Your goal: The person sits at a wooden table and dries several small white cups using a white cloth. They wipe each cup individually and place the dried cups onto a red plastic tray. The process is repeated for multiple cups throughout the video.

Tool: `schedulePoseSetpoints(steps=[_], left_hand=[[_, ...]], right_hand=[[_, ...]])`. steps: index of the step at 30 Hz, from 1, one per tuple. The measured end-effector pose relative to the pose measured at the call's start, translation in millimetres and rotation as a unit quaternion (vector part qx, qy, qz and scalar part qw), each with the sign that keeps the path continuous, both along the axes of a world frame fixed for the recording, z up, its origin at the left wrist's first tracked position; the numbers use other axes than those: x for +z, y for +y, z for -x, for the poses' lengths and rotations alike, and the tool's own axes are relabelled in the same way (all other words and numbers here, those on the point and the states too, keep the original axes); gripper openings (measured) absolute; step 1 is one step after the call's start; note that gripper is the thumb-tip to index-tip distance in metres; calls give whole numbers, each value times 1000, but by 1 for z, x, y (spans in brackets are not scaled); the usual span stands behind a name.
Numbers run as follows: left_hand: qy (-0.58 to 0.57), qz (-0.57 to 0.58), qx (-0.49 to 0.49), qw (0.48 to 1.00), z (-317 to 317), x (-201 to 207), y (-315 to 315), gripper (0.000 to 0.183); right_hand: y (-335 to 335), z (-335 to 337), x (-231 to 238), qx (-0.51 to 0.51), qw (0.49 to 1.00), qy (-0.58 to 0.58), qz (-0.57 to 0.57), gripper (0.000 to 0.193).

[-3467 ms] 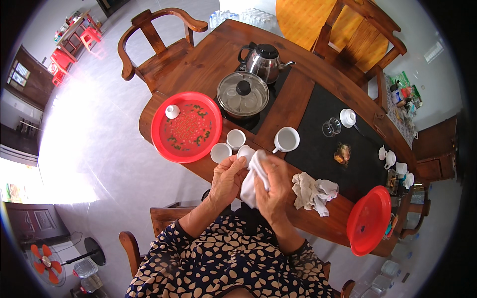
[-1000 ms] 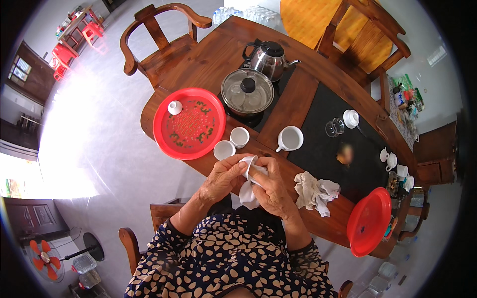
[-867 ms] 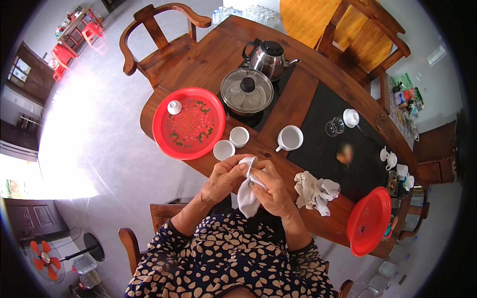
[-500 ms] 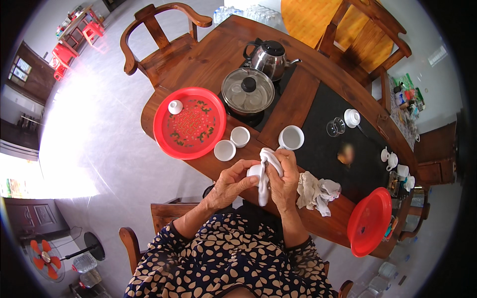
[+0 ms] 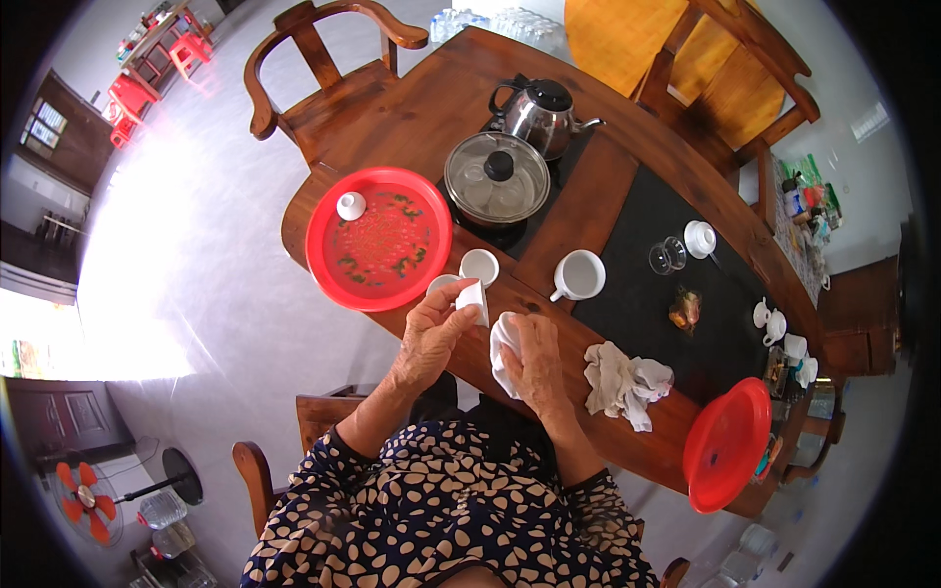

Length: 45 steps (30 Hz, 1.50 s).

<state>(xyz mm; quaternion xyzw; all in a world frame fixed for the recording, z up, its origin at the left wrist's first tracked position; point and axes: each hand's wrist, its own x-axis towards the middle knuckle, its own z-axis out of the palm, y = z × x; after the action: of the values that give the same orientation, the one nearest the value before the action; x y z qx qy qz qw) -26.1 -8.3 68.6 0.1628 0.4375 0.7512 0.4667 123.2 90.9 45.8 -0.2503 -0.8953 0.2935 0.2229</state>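
Observation:
Between the thumb and fingers of my left hand (image 5: 431,338) is a small white cup (image 5: 473,302), tilted on its side. A white cloth (image 5: 504,355) is bunched in my right hand (image 5: 534,365), just right of the cup and apart from it. Beyond my left hand stand two more small white cups; one cup (image 5: 479,266) shows whole, while the other cup (image 5: 443,282) is partly hidden by my fingers. A white mug (image 5: 578,275) with a handle stands farther right. One small upturned white cup (image 5: 351,206) rests on the red round tray (image 5: 319,265) at the left.
A glass-lidded pot (image 5: 495,191) and a steel kettle (image 5: 545,118) stand at the back. Crumpled cloths (image 5: 627,384) and a red basin (image 5: 727,446) lie to the right. A glass cup (image 5: 668,256), a white lidded bowl (image 5: 699,239) and a small packet (image 5: 685,310) sit on the black panel.
My hands have drawn apart. The cup has come out of the cloth and moved left with my left hand; the cloth stays in my right hand.

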Motion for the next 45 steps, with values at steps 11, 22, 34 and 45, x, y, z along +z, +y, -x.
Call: schedulePoseSetpoints(steps=[11, 22, 34, 45], left_hand=[[326, 100, 121, 932, 3, -15, -9, 46], [355, 251, 124, 892, 58, 4, -39, 40], [495, 321, 245, 769, 118, -40, -48, 45], [547, 323, 252, 730, 124, -84, -38, 32]], right_hand=[[-3, 41, 51, 51, 987, 101, 115, 47], [-6, 122, 38, 253, 966, -52, -23, 71], [34, 269, -14, 107, 983, 67, 137, 50], [42, 323, -77, 46, 997, -19, 52, 53]])
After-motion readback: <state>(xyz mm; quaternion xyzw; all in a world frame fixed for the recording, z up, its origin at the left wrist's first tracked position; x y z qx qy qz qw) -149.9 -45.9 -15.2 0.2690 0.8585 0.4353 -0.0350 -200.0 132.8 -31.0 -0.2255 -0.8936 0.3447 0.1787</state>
